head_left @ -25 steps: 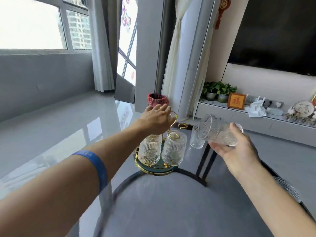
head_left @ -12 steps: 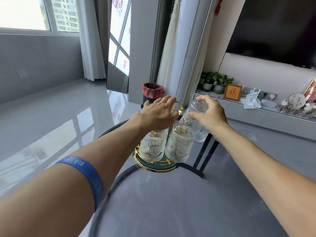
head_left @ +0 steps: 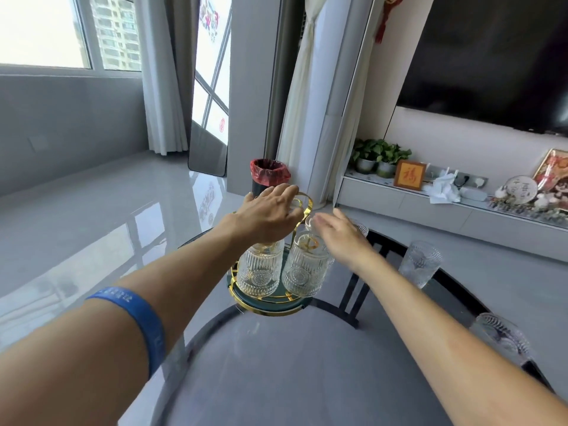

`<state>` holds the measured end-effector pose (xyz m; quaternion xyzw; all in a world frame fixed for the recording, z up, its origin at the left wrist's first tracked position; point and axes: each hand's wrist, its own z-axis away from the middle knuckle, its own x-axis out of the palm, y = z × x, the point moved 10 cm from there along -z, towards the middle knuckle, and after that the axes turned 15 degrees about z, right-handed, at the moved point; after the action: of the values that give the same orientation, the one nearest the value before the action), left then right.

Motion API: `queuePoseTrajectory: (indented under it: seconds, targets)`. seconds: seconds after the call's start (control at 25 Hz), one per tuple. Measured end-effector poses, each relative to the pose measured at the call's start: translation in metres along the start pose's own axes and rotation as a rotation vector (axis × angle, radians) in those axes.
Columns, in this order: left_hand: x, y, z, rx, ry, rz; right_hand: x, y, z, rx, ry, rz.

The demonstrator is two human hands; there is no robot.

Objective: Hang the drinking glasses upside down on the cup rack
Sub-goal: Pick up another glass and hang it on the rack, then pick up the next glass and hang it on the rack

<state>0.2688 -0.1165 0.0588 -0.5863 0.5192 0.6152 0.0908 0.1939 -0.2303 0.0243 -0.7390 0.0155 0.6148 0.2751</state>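
Note:
A gold wire cup rack (head_left: pixel 246 298) with a teal base stands on the far part of the round table (head_left: pixel 276 373). Two ribbed drinking glasses hang upside down on its near side, one at the left (head_left: pixel 260 273) and one at the right (head_left: pixel 304 270). A third glass (head_left: pixel 309 222) shows partly behind them, at the back of the rack. My left hand (head_left: pixel 267 215) holds the rack's gold ring handle at the top. My right hand (head_left: pixel 341 238) hovers just right of the rack, fingers apart and empty.
Two more ribbed glasses stand on the table to the right, one upright (head_left: pixel 419 265) and one at the table's right edge (head_left: pixel 501 338). A bin with a red liner (head_left: pixel 270 176) stands on the floor beyond the rack. A low shelf (head_left: pixel 430 207) runs along the right wall.
My right hand carried a glass to the back of the rack, let go of it, and now draws back empty. My left hand stayed on the rack's handle.

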Motion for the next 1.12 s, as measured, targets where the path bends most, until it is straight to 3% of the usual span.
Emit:
queuePoseTrajectory:
  seconds: [0.12, 0.24, 0.4, 0.6, 0.72, 0.88, 0.96, 1.12]
  targets:
    - [-0.010, 0.010, 0.018, -0.023, 0.104, -0.062, -0.005, 0.013, 0.041, -0.045, 0.081, -0.057]
    - [0.004, 0.066, 0.061, 0.184, 0.302, -0.014, -0.022, 0.058, 0.092, 0.002, 0.228, -0.217]
    - [0.084, 0.132, 0.102, 0.308, 0.123, -0.038, -0.048, 0.144, 0.164, 0.243, 0.531, -0.354]
    - [0.161, 0.150, 0.108, 0.134, -0.008, 0.093, -0.062, 0.243, 0.252, 0.509, 0.821, -0.326]
    - [0.194, 0.141, 0.109, 0.010, -0.047, 0.214, -0.033, 0.278, 0.274, 0.631, 0.773, -0.350]
    - [0.212, 0.128, 0.112, -0.041, 0.029, 0.493, 0.007, 0.304, 0.249, 0.712, 0.479, -0.515]
    - [0.224, 0.120, 0.114, -0.051, -0.013, 0.452, 0.015, 0.308, 0.235, 0.684, 0.458, -0.500]
    - [0.261, 0.101, 0.120, -0.075, -0.321, 0.183, 0.014, 0.335, 0.216, 0.733, 0.520, -0.600]
